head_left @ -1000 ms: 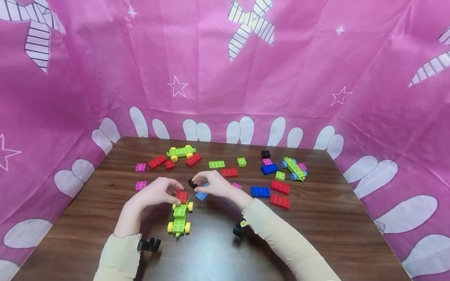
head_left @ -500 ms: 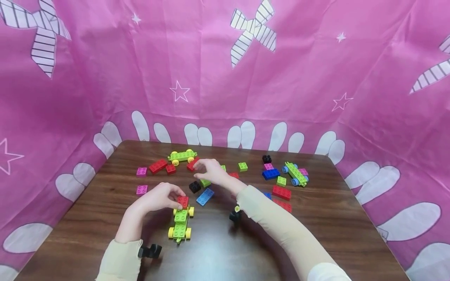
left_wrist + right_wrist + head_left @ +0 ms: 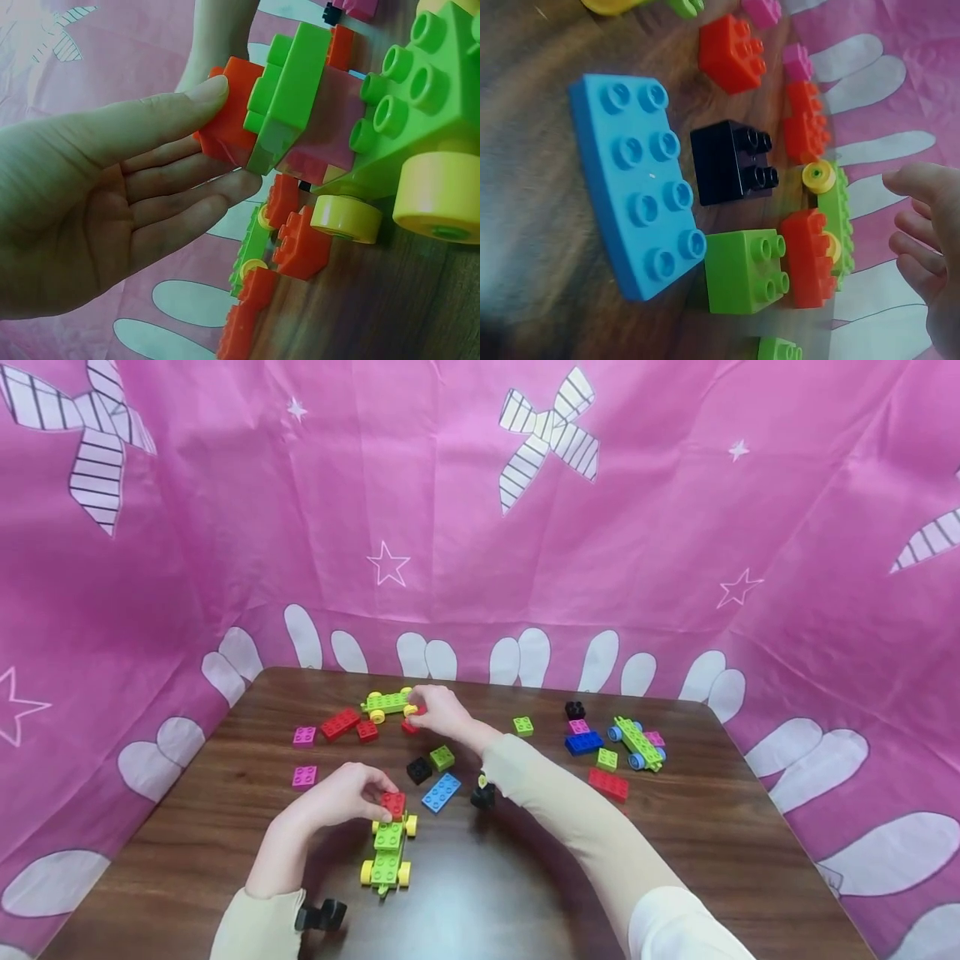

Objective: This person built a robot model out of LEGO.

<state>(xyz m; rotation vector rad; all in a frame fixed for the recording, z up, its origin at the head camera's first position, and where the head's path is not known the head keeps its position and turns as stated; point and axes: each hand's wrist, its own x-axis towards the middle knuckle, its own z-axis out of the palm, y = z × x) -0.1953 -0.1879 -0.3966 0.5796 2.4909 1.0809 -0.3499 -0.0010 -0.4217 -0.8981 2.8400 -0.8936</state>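
My left hand pinches a red brick between thumb and fingers. The red brick sits on a lime-green brick, with a pink brick under that, at the far end of a lime-green car base with yellow wheels. At the back of the table, my right hand reaches over a red brick next to a second yellow-wheeled car base. In the right wrist view its fingers are loosely bent, apart from that red brick.
A light-blue brick, a black brick and a lime-green brick lie between the hands. Pink bricks lie to the left. Blue bricks, red bricks and a blue-wheeled car base are to the right.
My right hand has moved from beside the black brick back to the red brick by the far car base. My left hand keeps its hold. The head view has tilted up slightly.
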